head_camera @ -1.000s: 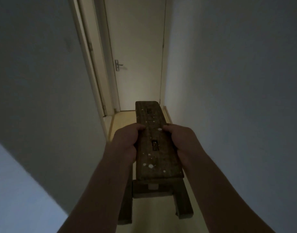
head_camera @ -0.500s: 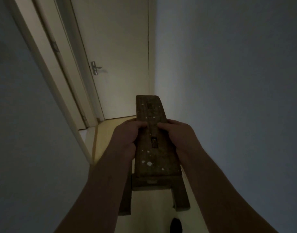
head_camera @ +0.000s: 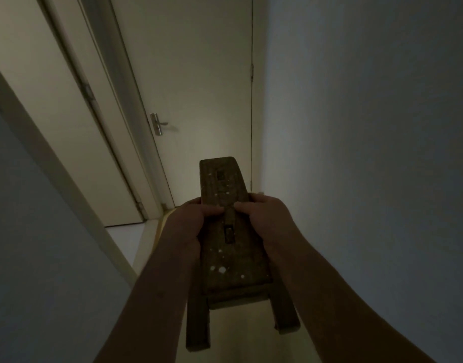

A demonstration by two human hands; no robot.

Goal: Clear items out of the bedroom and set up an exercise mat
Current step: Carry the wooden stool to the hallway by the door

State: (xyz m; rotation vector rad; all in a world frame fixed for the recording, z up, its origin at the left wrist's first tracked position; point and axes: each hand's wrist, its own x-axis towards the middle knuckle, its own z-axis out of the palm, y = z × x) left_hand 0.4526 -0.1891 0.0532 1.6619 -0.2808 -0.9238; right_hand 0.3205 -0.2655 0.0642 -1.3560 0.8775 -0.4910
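We see only our two arms and hands. Our left forearm [head_camera: 157, 297] and right forearm [head_camera: 329, 292] are bare along all the length that shows, up to the near edge of the view. Our left hand [head_camera: 195, 218] and right hand [head_camera: 269, 214] are bare as well. The dim light hides finer detail such as the nails and knuckle lines.

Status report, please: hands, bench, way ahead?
Left hand and right hand grip the paint-speckled brown wooden bench. Bench held lengthwise. White door with metal handle ahead, closed.

L grip [head_camera: 195, 222] curled | R grip [head_camera: 268, 218] curled | arms out fwd
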